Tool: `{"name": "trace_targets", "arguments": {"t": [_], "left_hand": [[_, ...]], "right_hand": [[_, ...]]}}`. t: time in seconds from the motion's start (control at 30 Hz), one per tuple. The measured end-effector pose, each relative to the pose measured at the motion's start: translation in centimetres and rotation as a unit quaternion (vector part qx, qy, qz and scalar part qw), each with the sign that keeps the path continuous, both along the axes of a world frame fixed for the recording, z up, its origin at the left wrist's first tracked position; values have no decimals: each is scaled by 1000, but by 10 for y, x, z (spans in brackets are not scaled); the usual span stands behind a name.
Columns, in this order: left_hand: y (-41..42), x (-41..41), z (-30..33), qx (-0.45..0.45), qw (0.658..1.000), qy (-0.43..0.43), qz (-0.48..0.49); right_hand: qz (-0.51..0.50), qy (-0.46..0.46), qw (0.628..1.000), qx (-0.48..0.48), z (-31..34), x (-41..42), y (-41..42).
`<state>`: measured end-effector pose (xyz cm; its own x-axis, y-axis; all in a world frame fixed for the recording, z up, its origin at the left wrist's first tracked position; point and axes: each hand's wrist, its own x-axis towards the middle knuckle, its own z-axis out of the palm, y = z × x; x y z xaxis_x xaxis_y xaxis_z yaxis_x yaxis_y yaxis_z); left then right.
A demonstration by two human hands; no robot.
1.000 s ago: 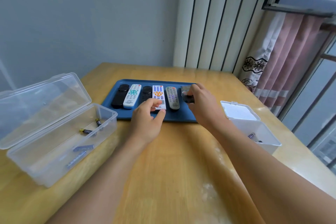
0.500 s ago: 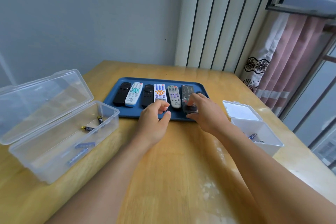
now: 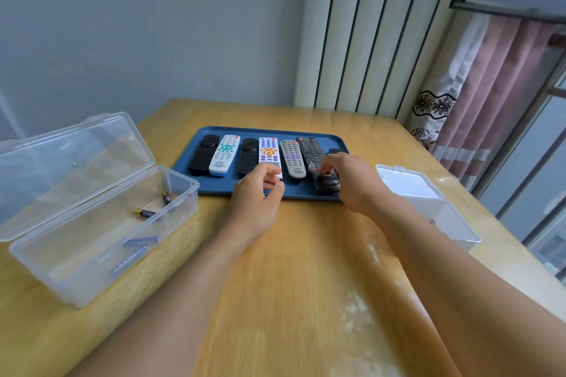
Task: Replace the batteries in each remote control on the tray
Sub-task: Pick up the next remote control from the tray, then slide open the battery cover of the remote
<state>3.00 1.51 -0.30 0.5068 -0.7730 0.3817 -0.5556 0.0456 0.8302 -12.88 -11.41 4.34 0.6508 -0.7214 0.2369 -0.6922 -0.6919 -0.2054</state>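
A blue tray [image 3: 214, 188] on the wooden table holds several remotes side by side. My left hand [image 3: 255, 196] is at the near end of the white remote with orange buttons [image 3: 269, 151], fingers curled over it and thumb under its corner. My right hand [image 3: 352, 184] grips the near end of the long dark remote [image 3: 311, 151], which lies slanted toward the tray's front edge. To the left lie a black remote [image 3: 203, 154], a white-and-teal one [image 3: 225, 154], another black one [image 3: 248, 156] and a grey one [image 3: 292, 159]. A further black remote [image 3: 336, 150] peeks out behind my right hand.
A clear plastic box [image 3: 61, 266] with its lid open stands at the left; inside are two black batteries [image 3: 147, 213] and two blue batteries [image 3: 141, 240]. A small white box [image 3: 453, 223], lid open, stands to the right of the tray. Curtain and window at the right.
My right hand has drawn the dark remote's near end toward the tray's front edge. My left hand has stayed at the white remote's near end.
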Motion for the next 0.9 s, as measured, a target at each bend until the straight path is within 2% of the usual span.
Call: {"name": "trace_targets", "arguments": {"t": [0.1, 0.23, 0.4, 0.57, 0.67, 0.73, 0.83, 0.9], "left_hand": [[-1, -1, 0, 0, 1000, 4, -2], [-1, 0, 0, 1, 1000, 14, 12], [-1, 0, 2, 0, 1000, 18, 19], [-2, 0, 4, -10, 1000, 24, 15], [0, 0, 4, -11, 1000, 18, 15], [0, 2, 3, -8, 1000, 21, 16], [-1, 3, 2, -9, 999, 27, 19], [-2, 2, 3, -14, 999, 41, 18]], "right_hand": [[-16, 4, 1000, -3, 3, 6, -2], [-24, -79, 996, 22, 18, 30, -1], [-51, 19, 999, -4, 13, 73, 11], [-61, 52, 995, -52, 7, 92, 10], [-62, 46, 996, -44, 6, 95, 11], [-77, 10, 997, -23, 9, 93, 14], [-134, -108, 985, 5, 27, 80, 18], [-156, -198, 968, -9, 44, 60, 21]]}}
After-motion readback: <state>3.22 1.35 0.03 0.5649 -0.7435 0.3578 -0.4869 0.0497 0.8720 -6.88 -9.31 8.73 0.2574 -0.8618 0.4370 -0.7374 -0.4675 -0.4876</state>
